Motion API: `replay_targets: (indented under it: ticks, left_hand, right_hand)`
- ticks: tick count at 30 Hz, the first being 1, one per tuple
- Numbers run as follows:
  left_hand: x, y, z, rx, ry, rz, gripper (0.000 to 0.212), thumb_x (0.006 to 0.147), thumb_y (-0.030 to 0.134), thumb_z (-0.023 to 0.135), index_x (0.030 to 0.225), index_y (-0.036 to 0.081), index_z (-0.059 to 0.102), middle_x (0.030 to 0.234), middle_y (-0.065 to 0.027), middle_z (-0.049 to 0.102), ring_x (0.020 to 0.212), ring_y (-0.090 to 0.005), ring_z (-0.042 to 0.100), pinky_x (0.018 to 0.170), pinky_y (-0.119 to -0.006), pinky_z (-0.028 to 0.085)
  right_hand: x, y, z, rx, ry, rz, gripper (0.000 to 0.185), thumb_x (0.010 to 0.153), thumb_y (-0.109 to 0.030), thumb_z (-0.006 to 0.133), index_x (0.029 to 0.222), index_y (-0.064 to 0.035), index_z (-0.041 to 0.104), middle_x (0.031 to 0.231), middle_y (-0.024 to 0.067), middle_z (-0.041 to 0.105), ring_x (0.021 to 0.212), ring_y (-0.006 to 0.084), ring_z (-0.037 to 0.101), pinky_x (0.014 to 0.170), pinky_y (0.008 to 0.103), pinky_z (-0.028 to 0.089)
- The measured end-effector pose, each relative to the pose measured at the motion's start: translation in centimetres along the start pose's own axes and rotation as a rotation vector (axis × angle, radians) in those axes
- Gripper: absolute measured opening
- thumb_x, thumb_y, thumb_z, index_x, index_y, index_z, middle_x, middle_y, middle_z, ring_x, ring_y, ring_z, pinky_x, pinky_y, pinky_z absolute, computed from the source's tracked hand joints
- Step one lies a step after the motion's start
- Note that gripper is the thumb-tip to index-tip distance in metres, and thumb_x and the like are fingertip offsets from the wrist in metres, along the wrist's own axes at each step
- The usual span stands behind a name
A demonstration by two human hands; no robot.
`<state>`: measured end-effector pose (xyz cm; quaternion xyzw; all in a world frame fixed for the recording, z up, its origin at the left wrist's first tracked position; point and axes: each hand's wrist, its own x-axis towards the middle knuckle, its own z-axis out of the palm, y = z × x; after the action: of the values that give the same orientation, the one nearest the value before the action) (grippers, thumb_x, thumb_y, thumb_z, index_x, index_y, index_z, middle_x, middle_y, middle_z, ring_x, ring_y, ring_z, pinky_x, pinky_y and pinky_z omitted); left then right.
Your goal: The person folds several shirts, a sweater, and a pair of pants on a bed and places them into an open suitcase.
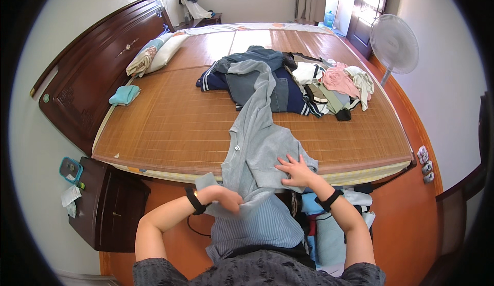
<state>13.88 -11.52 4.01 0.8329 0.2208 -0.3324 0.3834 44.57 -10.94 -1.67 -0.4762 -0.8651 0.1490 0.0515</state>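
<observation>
A grey sweatshirt (266, 139) hangs over the near edge of the bed, with one sleeve stretched up across a pile of clothes. My left hand (227, 200) grips its lower part just off the bed edge; the fingertips are slightly blurred. Flat on the grey cloth near the mattress edge, my right hand (297, 172) rests with fingers spread. Blue striped fabric (254, 224) covers my lap below the sweatshirt. Beyond it on the bed are dark blue and denim garments (251, 81), partly under the grey sleeve.
Mixed clothes, including a pink garment (339, 79), lie at the pile's right. A folded turquoise cloth (124, 95) sits near the headboard (96, 81). A nightstand (112, 205) stands left, a fan (394, 44) right. Folded clothes (330, 235) are beside my lap.
</observation>
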Motion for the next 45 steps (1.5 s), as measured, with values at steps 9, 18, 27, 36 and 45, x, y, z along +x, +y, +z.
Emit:
replay_targets:
  ticks: [9,18,27,36,45]
  left_hand:
    - [8.8,-10.8,-6.4,-0.198,1.589,-0.074,0.038,0.087,0.009,0.047,0.124,0.001,0.049,0.134,-0.0212,0.046,0.119,-0.0433,0.046,0.094,-0.047,0.043]
    - [7.8,-10.4,-6.9,0.084,0.931,-0.486,0.062,0.092,0.022,0.041,0.148,0.009,0.020,0.156,-0.0110,0.017,0.140,-0.0446,0.016,0.112,-0.056,0.019]
    - [0.7,-16.4,-4.6,0.107,0.831,-0.686,0.071,0.089,0.024,0.046,0.151,0.018,0.012,0.158,-0.0012,0.011,0.142,-0.0416,0.011,0.112,-0.058,0.019]
    - [2.6,-19.1,-5.3,0.168,1.040,-0.617,0.061,0.086,0.017,0.051,0.143,0.010,0.032,0.154,-0.0104,0.021,0.140,-0.0448,0.015,0.110,-0.061,0.020]
    - [8.1,-12.2,-4.8,-0.013,1.163,-0.623,0.073,0.094,0.053,0.039,0.150,0.011,0.018,0.152,-0.0250,0.018,0.143,-0.0434,-0.003,0.109,-0.064,-0.001]
  right_hand:
    - [-0.2,-1.7,3.5,0.058,0.040,0.103,0.056,0.075,-0.014,0.063,0.129,-0.0093,0.049,0.129,0.0179,0.051,0.113,0.0381,0.051,0.090,0.0580,0.041]
    - [-1.7,-3.7,3.1,-0.344,0.346,0.047,0.038,0.071,-0.021,0.069,0.105,-0.0054,0.060,0.099,0.0156,0.065,0.092,0.0302,0.063,0.075,0.0359,0.051]
    - [-2.2,1.2,-3.1,0.656,0.297,0.387,0.020,0.073,-0.019,0.060,0.079,-0.0014,0.068,0.062,0.0040,0.060,0.056,0.0119,0.054,0.053,0.0302,0.044]
    - [-5.7,20.6,0.7,0.468,0.943,0.779,0.056,0.074,-0.014,0.064,0.127,-0.0054,0.045,0.096,0.0207,0.060,0.087,0.0362,0.059,0.080,0.0429,0.048]
    - [-0.9,12.6,-3.0,-0.259,0.661,0.390,0.064,0.072,-0.020,0.067,0.133,-0.0161,0.049,0.136,0.0227,0.043,0.127,0.0405,0.040,0.101,0.0427,0.039]
